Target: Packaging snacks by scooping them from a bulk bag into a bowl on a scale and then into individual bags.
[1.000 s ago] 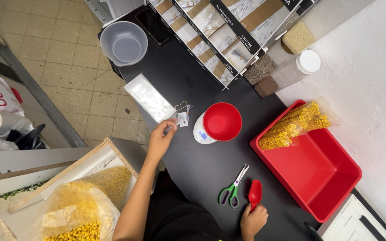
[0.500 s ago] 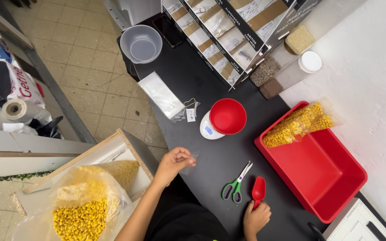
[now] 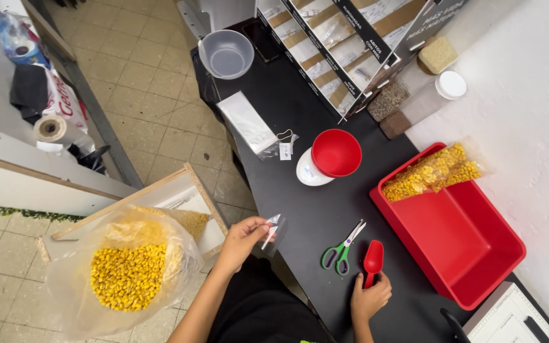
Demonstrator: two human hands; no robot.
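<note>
Small clear plastic bag pinched between thumb and fingertips of left hand, held off the near edge of the black table. Fingers clamped on the bag's corner; the rest hangs free on their far side.

Right hand rests on the table, fingers closed round the handle of the red scoop, bowl pointing away from the fingertips.

Green-handled scissors lie just left of the scoop, not touching the fingers.

Further out from both hands: red bowl on a white scale, stack of clear bags, grey tub.

Right of the right hand: red tray holding a bag of corn kernels.

Left of the left hand, below table level: large open sack of yellow corn.
</note>
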